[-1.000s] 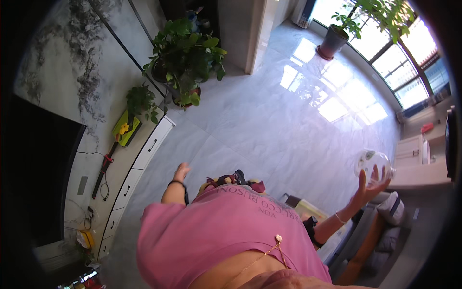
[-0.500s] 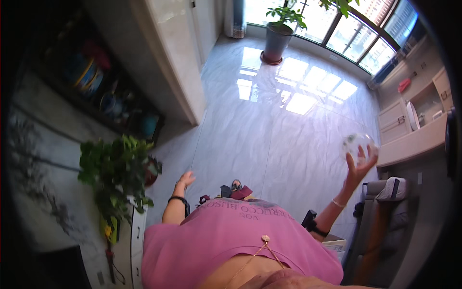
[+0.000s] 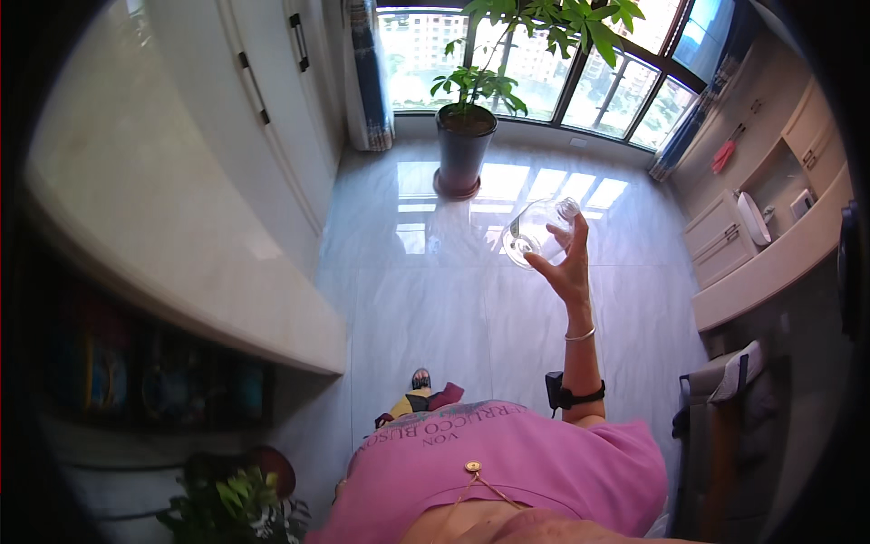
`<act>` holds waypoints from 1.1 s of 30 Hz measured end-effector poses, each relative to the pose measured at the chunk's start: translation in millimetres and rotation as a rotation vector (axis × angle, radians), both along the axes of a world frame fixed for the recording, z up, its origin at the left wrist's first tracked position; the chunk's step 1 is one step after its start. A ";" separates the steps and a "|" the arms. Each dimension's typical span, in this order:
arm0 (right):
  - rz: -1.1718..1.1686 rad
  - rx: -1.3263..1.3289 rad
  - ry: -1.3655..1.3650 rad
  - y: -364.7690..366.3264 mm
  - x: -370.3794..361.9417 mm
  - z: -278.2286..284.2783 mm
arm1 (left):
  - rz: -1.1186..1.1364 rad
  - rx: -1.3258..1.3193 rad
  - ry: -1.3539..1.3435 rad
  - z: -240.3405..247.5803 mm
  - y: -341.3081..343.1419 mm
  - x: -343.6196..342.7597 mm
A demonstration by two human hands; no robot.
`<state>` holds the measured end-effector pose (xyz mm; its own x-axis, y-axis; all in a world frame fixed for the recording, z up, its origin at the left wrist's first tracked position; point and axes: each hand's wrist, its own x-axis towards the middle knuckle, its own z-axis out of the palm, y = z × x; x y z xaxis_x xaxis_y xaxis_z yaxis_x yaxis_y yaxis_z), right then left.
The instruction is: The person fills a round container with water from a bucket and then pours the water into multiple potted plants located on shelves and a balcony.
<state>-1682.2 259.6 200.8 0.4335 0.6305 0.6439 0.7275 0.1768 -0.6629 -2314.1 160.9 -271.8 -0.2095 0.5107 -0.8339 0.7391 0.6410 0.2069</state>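
My right hand [image 3: 569, 272] is raised out in front of me, its fingers curved round a transparent bottle [image 3: 536, 227]. The bottle lies tilted in the grip, its capped or narrow neck up at the right beside my fingertips and its wide round base toward the left. I see the floor through it, and no contents can be made out. My left hand is out of the picture.
A tall potted plant [image 3: 465, 150] stands ahead by the window. White cabinets [image 3: 263, 154] run along the left, and a counter with cupboards [image 3: 725, 240] along the right. A dark sofa [image 3: 702, 408] is at lower right, leafy greenery [image 3: 236, 499] at lower left.
I have moved forward and turned, so the window plant looks nearer. My right hand has swung left in view with the bottle. My left hand, earlier visible at my side, has left view.
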 end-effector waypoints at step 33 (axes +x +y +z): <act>0.135 -0.052 0.230 793.7 313.2 -91.5 | -0.150 0.075 -0.081 -1.8 745.8 346.1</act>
